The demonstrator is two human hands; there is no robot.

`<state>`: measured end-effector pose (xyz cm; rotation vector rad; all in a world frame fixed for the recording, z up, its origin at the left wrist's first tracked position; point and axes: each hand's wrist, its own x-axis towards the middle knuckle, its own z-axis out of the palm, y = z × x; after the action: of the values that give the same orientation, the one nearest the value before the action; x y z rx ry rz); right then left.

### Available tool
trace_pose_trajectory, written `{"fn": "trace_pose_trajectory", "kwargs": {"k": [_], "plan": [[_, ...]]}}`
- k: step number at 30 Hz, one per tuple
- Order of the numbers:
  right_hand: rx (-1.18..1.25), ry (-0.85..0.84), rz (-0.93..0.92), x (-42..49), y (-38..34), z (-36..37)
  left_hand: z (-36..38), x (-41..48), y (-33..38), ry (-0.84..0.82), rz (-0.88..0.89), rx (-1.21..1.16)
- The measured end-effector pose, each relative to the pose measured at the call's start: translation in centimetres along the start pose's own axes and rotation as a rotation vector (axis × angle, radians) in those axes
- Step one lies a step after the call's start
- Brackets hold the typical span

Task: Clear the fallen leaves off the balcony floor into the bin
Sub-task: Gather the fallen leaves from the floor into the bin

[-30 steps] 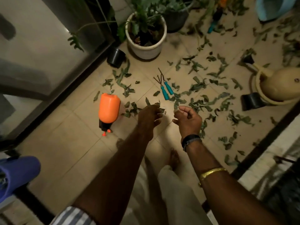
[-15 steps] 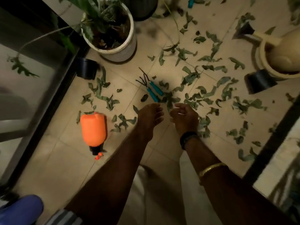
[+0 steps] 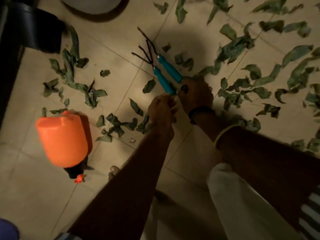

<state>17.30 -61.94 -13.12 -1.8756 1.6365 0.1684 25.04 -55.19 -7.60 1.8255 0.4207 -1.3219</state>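
Observation:
Green fallen leaves [image 3: 232, 49] lie scattered over the beige tiled balcony floor [image 3: 34, 196], thickest to the right. Both my hands are down at the floor in the middle of the view. My right hand [image 3: 196, 96] has its knuckles up and its fingers curled over leaves, with a dark leaf by the thumb. My left hand [image 3: 161, 110] is next to it, its curled fingertips at the end of a teal tool handle [image 3: 162, 82]; whether it holds anything is unclear. No bin shows clearly.
Two teal-handled garden forks [image 3: 170, 71] lie side by side just beyond my hands. An orange spray bottle [image 3: 62, 141] lies on its side at the left. A black pot [image 3: 45, 32] and a white pot's base [image 3: 93, 4] are at top left. A purple object [image 3: 7, 229] shows in the bottom-left corner.
The view has dropped close to the floor. Both hands have moved forward and down from above the tiles to the leaves at the ends of the tool handles.

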Motion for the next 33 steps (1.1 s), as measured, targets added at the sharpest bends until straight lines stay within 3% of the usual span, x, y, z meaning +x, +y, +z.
{"fn": "trace_pose_trajectory", "kwargs": {"k": [4,9,12,14,17,20,23,27,29,33], "plan": [[-0.093,0.022,0.119,2.6,1.3,3.3,-0.6,2.8,-1.4,0.005,-0.016,-0.028],[0.091,0.106,0.203,2.6,2.9,2.7,-0.5,3.2,-1.5,0.009,-0.021,-0.029],[0.385,0.137,0.277,0.6,2.4,0.9,0.3,1.9,-0.9,-0.024,0.003,0.015],[0.640,0.161,0.318,-1.0,1.5,0.0,1.2,1.1,-0.1,-0.156,0.006,0.039],[0.798,0.193,0.316,-2.3,-0.7,-1.4,3.2,-0.2,1.8,-0.292,-0.089,-0.029],[0.653,0.214,0.165,-1.8,-2.0,-2.1,4.3,-0.2,3.3,-0.230,-0.135,-0.183],[0.374,0.124,-0.039,-1.1,-2.5,-2.4,4.3,0.4,4.4,-0.151,-0.131,-0.204],[0.471,0.089,-0.167,1.1,-3.0,-3.9,3.5,2.6,6.0,-0.028,-0.078,-0.189],[0.360,0.159,-0.232,3.9,-2.9,-4.2,3.3,3.7,6.4,-0.003,-0.077,-0.201],[-0.058,-0.074,-0.365,11.3,-3.1,-2.8,3.4,5.3,5.8,-0.011,-0.098,-0.161]]}}
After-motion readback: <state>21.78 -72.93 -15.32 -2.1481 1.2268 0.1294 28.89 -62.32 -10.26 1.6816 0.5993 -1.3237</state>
